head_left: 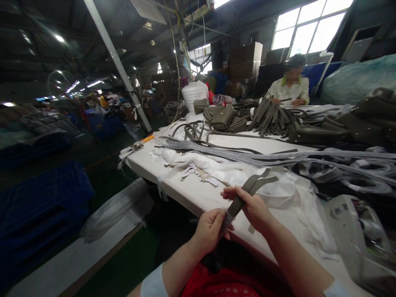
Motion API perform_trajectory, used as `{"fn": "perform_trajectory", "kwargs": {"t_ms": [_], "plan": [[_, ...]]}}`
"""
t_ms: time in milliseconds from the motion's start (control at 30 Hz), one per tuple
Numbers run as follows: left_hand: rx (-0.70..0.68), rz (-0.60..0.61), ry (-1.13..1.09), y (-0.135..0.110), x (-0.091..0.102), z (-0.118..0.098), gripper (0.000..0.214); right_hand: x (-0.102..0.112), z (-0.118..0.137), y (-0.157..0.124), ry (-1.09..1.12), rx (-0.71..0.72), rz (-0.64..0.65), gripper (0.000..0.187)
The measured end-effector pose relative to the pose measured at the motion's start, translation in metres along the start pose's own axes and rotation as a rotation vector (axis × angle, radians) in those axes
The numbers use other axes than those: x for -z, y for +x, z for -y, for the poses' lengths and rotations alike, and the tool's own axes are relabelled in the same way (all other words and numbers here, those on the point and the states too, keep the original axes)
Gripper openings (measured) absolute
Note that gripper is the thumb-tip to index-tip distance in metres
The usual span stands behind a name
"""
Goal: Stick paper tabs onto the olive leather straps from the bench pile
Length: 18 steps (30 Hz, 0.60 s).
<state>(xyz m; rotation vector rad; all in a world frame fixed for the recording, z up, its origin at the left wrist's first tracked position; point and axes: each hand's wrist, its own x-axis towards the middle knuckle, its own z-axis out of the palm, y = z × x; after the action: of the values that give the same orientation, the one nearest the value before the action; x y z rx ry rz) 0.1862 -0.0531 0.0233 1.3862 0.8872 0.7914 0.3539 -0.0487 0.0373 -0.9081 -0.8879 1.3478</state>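
Both hands grip an olive-grey strap (pixel 247 187) in front of me, over the near edge of the table. My left hand (pixel 210 231) is closed around its lower part, thumb on top, where something thin and clear seems wrapped about it. Higher up, my right hand (pixel 252 208) pinches the strap between thumb and fingers. Two loose ends of the strap fan out beyond that hand. Several small pale tags or strips (pixel 202 175) lie on the table just past my left hand. White thin sheeting (pixel 278 196) is spread under and right of the strap.
Long grey straps (pixel 235 154) run across the white table (pixel 173 189). Olive bags (pixel 221 116) and a strap bundle (pixel 272 117) lie farther back. Across the table sits a person (pixel 289 88). Blue pallets (pixel 46 202) stand at left; a clear-covered box (pixel 355 231) is at right.
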Motion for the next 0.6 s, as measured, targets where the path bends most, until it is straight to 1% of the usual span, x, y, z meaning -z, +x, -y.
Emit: {"fn": "perform_trajectory", "kwargs": {"t_ms": [100, 167, 200, 233, 300, 400, 433, 500, 567, 600], "plan": [[-0.025, -0.021, -0.02, 0.003, -0.003, -0.004, 0.054, -0.012, 0.001, -0.012, -0.228, -0.016, 0.129, 0.046], [-0.051, -0.035, -0.022, 0.005, -0.004, -0.004, 0.055, -0.019, 0.0, -0.019, -0.293, -0.042, 0.173, 0.048], [-0.059, -0.032, -0.021, 0.005, -0.004, -0.004, 0.056, -0.021, 0.0, -0.02, -0.29, -0.048, 0.181, 0.047], [-0.06, -0.024, -0.019, 0.005, -0.003, -0.003, 0.056, -0.021, 0.002, -0.021, -0.26, -0.051, 0.179, 0.044], [-0.047, -0.002, -0.015, 0.004, -0.003, -0.004, 0.055, -0.018, 0.008, -0.017, -0.113, -0.06, 0.145, 0.035], [-0.012, 0.02, -0.099, 0.002, -0.005, -0.011, 0.051, -0.012, 0.03, -0.007, 0.192, -0.018, 0.065, 0.032], [0.011, 0.033, -0.157, 0.001, -0.006, -0.015, 0.05, -0.01, 0.039, -0.003, 0.242, 0.012, 0.048, 0.029], [0.072, 0.069, -0.276, 0.001, -0.008, -0.026, 0.05, -0.009, 0.058, 0.004, 0.225, 0.066, 0.054, 0.022], [0.105, 0.1, -0.347, 0.003, -0.011, -0.039, 0.05, -0.012, 0.076, 0.01, 0.127, 0.087, 0.114, 0.024], [0.096, 0.102, -0.365, 0.005, -0.012, -0.046, 0.05, -0.014, 0.085, 0.013, 0.075, 0.099, 0.15, 0.027]]}}
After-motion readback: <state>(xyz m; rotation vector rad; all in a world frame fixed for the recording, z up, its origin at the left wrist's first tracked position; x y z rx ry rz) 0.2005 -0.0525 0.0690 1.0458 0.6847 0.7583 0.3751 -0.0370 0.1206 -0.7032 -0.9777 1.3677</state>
